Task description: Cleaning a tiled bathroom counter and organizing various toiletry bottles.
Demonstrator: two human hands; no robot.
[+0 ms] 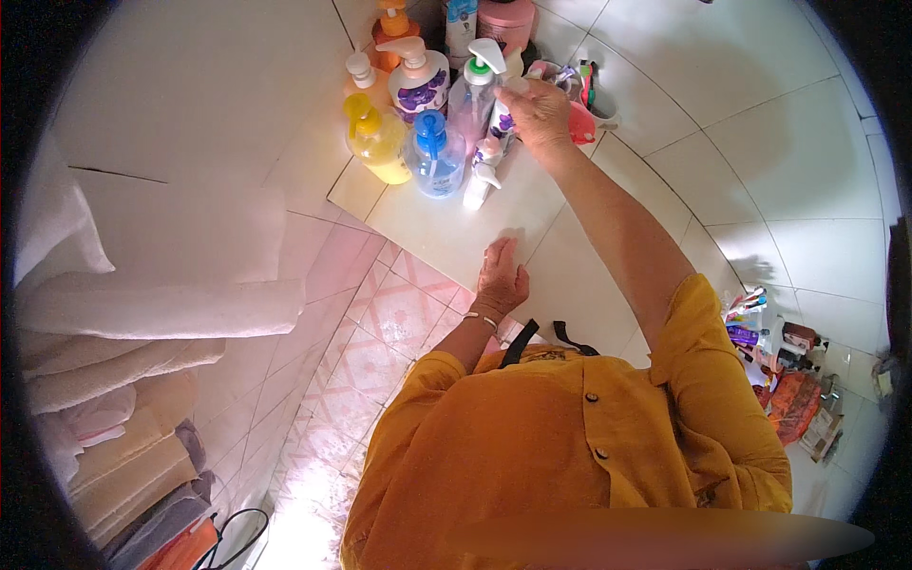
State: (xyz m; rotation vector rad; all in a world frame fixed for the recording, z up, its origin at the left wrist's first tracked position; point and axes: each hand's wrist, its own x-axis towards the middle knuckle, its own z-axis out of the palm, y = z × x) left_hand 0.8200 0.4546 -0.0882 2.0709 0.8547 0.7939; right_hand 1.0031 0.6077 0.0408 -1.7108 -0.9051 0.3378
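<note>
My right hand (540, 116) reaches to the back of the tiled ledge (551, 214). Its fingers are closed round the upper part of a white bottle with purple flowers (503, 122). A small white pump bottle (486, 163) with a purple print stands just in front of it. Beside these, on the left, are a clear pump bottle with a green collar (472, 100), a blue pump bottle (437, 161) and a yellow pump bottle (378, 142). Near the ledge's front edge, my left hand (503, 277) rests with its fingers stretched out, holding nothing.
Behind stand a larger white pump bottle (421, 84), an orange pump bottle (394, 28) and a pink jar (506, 23). A cup with toothbrushes (591, 90) is at the wall. Folded towels (161, 309) hang at the left. Mixed small items (784, 351) lie far right.
</note>
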